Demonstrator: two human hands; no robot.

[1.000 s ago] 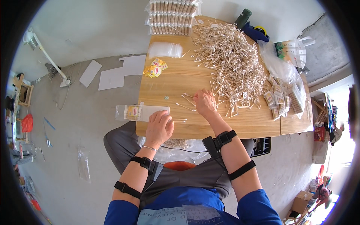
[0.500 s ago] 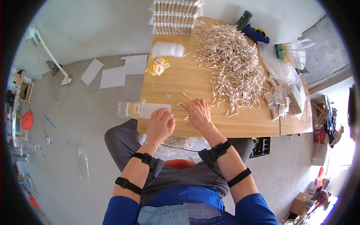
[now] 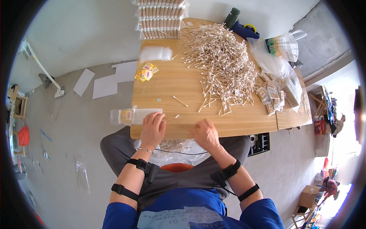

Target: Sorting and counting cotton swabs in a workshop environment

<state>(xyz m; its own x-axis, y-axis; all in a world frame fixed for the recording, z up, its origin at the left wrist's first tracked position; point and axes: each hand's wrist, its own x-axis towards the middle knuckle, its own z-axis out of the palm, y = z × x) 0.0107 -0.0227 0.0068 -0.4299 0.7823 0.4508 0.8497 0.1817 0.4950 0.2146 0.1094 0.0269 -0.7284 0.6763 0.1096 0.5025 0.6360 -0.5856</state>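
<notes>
1. Thin, pale-brown wooden cotton swabs with white tips [image 3: 172,118] jut rightward from the left hand [image 3: 152,130], slanting slightly.
2. A clear, flat plastic packet [image 3: 114,117], holding swabs [image 3: 120,116] and a yellow label [image 3: 127,115], lies across the wooden table's [image 3: 164,82] left edge.

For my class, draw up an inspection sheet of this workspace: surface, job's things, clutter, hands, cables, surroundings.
Surface: wooden table, with a seam toward the right.
Job's things: heap of cotton swabs; swab packet with yellow label, overhanging the left edge; stacked filled bags at the back.
Clutter: yellow cards, green bottle, blue tape dispenser.
Hands: left hand holds swabs; right hand blurred, contents unclear.
Cables: black cable across the lap.
Surroundings: white sheets on floor; cardboard box at right.
</notes>
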